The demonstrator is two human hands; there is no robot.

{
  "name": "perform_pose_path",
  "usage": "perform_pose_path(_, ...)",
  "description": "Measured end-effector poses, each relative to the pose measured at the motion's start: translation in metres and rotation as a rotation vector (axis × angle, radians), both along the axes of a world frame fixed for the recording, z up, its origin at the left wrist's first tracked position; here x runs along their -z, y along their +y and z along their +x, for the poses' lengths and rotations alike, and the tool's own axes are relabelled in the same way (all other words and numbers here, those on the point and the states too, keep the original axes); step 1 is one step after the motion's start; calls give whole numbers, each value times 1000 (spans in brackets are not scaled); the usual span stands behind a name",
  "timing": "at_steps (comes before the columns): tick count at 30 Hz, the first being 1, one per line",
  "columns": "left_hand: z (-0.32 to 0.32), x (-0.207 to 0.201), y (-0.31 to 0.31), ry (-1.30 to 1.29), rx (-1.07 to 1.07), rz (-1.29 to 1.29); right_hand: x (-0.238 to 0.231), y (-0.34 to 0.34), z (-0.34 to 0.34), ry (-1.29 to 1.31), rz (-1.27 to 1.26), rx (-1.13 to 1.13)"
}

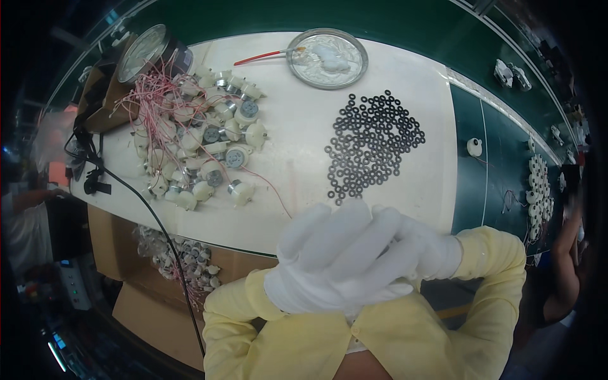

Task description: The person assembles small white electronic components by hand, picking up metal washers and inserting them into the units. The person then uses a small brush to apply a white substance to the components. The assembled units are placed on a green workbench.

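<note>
Both hands were gloved in white cloth and pressed together close to the body, just inside the near edge of the white work board (297, 209). The left hand (329, 266) lay folded over the right hand (424, 250), its fingers (316, 231) nearly straight. Nothing showed between the palms; whether anything small was pinched there could not be told.

Nearest the hands, beyond them on the board, lay the scatter of black rings (373, 142), one layer deep and mostly touching. Judged light, thin and stiff enough to keep shape, though likely rubbery. With cloth gloves they should be fiddly to lift: best taken singly from the loose near fringe of the patch, by the outer rim between thumb and forefinger, or slid free first.

On the board's left half sat the heap of small round motors (202, 145), cream housings with metal faces and thin pink leads (158, 95) tangled through. Judged rigid and heavier than the rings; the leads are the fragile part, so the housing is the place to grip.

At the board's far edge stood a shallow metal dish (327, 58) of white paste with a red-handled brush (263, 57) resting on its rim.

Open room: a bare strip of board ran between motors and rings down to the near edge. Off the board's right edge lay the green conveyor (472, 183) with more white parts; another person's arm (567, 253) showed beyond it. A black cable (158, 221) crossed the board's near-left corner, a snag risk.
</note>
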State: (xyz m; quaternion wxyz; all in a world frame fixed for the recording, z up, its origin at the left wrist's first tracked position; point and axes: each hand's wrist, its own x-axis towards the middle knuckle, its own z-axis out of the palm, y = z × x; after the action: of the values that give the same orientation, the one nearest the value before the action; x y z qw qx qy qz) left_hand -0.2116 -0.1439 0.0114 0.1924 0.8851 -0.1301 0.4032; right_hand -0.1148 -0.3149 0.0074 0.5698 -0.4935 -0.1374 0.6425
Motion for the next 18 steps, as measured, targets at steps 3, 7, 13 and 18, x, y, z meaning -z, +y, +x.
perform_pose_path(3,-15,-10,32,244,-21,17,21,-23,4,400,-1,-32)
perform_pose_path(7,-33,19,85,334,-269,159,21,-71,24,791,196,76)
perform_pose_path(13,-57,53,104,364,-374,217,-27,-84,53,-424,-511,4)
perform_pose_path(18,-48,51,86,339,-263,18,12,-67,55,-1974,-400,-28)
